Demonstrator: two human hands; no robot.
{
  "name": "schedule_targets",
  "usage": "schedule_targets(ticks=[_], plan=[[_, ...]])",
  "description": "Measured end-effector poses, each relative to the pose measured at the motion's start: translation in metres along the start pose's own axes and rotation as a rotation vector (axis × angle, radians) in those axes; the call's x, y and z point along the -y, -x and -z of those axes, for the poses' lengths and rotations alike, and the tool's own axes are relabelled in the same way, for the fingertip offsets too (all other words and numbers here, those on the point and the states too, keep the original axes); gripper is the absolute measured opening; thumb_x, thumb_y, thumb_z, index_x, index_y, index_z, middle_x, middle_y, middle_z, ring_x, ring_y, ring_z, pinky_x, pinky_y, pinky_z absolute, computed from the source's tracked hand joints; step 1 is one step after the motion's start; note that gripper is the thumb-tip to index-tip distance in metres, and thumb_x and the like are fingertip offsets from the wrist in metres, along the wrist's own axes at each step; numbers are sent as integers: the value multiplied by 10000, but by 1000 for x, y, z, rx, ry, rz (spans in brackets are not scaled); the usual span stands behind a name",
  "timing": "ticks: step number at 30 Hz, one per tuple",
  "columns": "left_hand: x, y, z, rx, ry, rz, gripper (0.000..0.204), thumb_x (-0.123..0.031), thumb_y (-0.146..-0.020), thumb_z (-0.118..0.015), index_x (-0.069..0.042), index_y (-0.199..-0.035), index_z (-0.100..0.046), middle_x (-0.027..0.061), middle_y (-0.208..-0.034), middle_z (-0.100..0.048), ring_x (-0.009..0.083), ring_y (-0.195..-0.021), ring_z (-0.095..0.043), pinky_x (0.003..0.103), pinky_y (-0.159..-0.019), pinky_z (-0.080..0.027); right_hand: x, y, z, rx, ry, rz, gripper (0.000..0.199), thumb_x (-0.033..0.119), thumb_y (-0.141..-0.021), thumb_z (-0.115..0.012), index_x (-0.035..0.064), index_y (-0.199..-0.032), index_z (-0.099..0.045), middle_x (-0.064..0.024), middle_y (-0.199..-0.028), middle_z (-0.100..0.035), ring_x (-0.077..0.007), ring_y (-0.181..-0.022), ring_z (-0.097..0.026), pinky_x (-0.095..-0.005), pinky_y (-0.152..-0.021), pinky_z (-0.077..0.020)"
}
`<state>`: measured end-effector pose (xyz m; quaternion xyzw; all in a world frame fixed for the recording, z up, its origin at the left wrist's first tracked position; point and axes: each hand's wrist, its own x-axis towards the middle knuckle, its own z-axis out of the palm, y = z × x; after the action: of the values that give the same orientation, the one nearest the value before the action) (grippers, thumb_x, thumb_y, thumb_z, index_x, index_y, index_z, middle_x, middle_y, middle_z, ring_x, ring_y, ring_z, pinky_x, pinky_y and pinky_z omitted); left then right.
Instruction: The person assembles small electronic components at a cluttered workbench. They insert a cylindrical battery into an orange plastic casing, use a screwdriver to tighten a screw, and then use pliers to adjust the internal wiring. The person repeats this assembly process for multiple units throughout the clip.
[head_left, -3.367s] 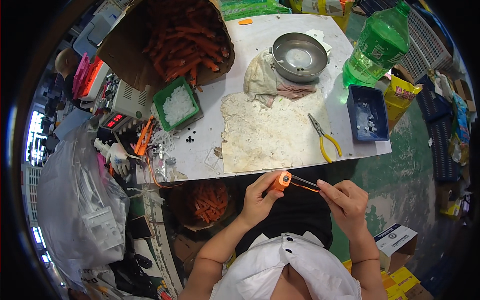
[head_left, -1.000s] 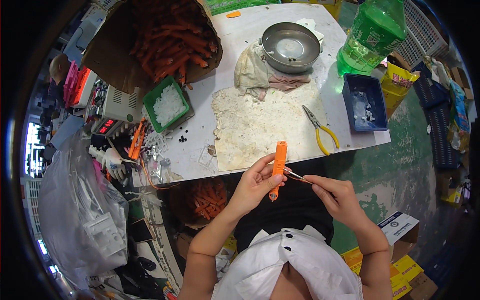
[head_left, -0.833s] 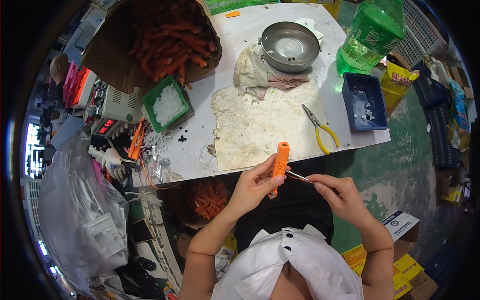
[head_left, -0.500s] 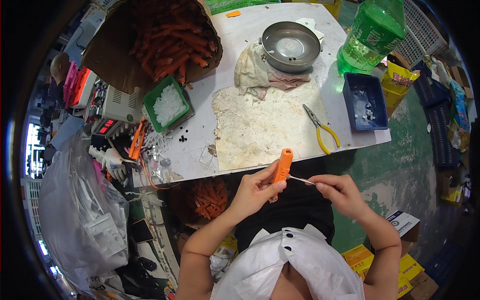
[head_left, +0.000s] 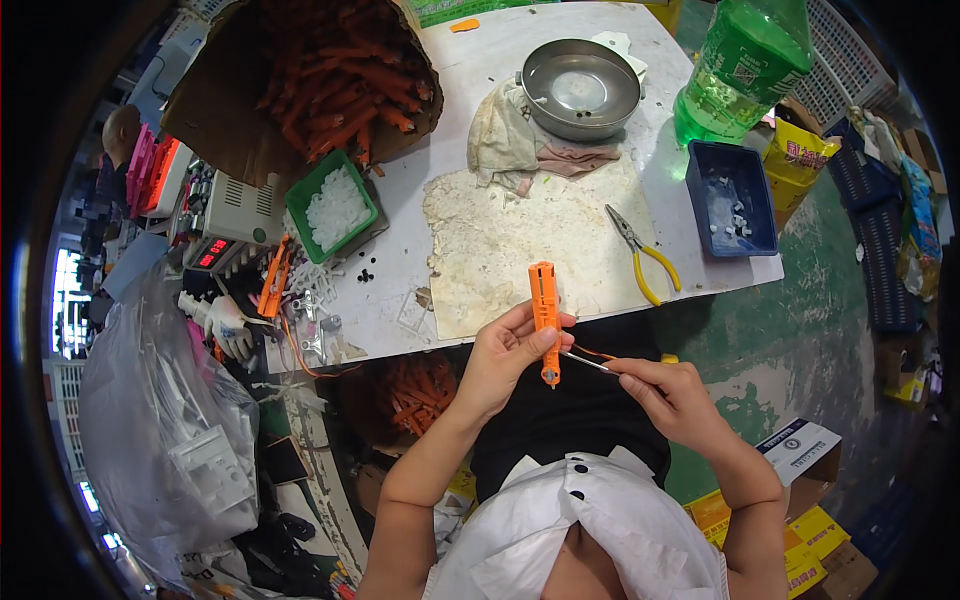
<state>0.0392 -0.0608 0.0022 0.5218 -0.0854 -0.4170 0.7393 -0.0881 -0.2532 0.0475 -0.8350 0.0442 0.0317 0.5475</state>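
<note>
Both arms come up from the bottom, with the elbows bent and out to the sides. The left hand [head_left: 502, 358] and the right hand [head_left: 673, 395] meet in front of the tummy, just off the near edge of the desk [head_left: 465, 80]. The left hand points up and in. The right hand points left, with its fingers curled.

Half a second ago, the orange piece [head_left: 543, 292] leaned to the right and showed a smooth side. Now it stands straighter and shows a side with a long slot. A thin orange strand [head_left: 597, 353] can be seen above the tool now. The yellow pliers [head_left: 656, 275] stay in the same spot on the pale mat [head_left: 530, 225].

The left grip is closed around the lower part of the orange piece, with the thumb in front. The top end sticks up above the fingers. The right grip pinches a thin metal tool [head_left: 590, 363] between thumb and fingers. The tool's tip reaches the right side of the orange piece, near the left fingers. I cannot tell if it goes in.
</note>
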Motion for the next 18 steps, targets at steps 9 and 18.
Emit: schedule_targets(ticks=[9,18], plan=[[3,3,-13,-31,-83,-43,429,-152,-904,-617,34,-1267,-483,129,-1118,-612,179,-982,-617,304,-896,-484,-1,-3,9,102,20,-133,190,89,-886,-588,24,-1050,-656,-155,-722,-637,-251,-583,-614,-318,-542,-464],[10,-4,-17,-66,-64,-101,458,-130,-927,-582,57,-1314,-423,145,-1131,-604,184,-1016,-609,298,-909,-482,0,5,7,-34,957,468,333,41,-796,-623,77,-1127,-636,-68,-645,-579,-191,-523,-579,-294,-474,-438]])
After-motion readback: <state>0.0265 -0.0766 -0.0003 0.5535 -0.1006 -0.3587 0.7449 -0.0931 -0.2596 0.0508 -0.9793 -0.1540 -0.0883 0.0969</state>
